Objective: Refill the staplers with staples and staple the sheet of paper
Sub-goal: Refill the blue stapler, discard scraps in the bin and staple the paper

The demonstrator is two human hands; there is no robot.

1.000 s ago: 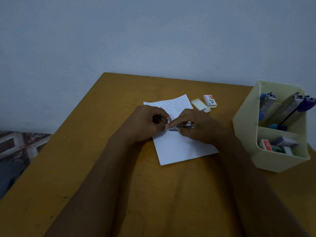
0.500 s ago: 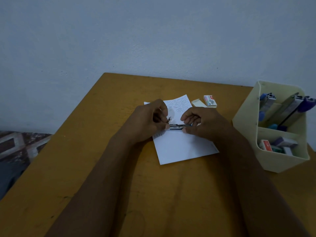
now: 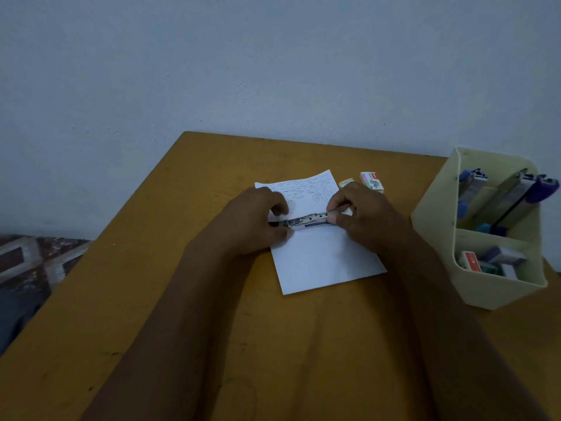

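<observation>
Both hands hold one small metal stapler (image 3: 309,220) between them, just above the sheet of paper (image 3: 321,259). The left hand (image 3: 255,221) pinches its dark end, and the right hand (image 3: 365,214) pinches the other end. I think this is the filling step. Next it needs staples from the box of staples (image 3: 372,181) just past the right hand.
</observation>
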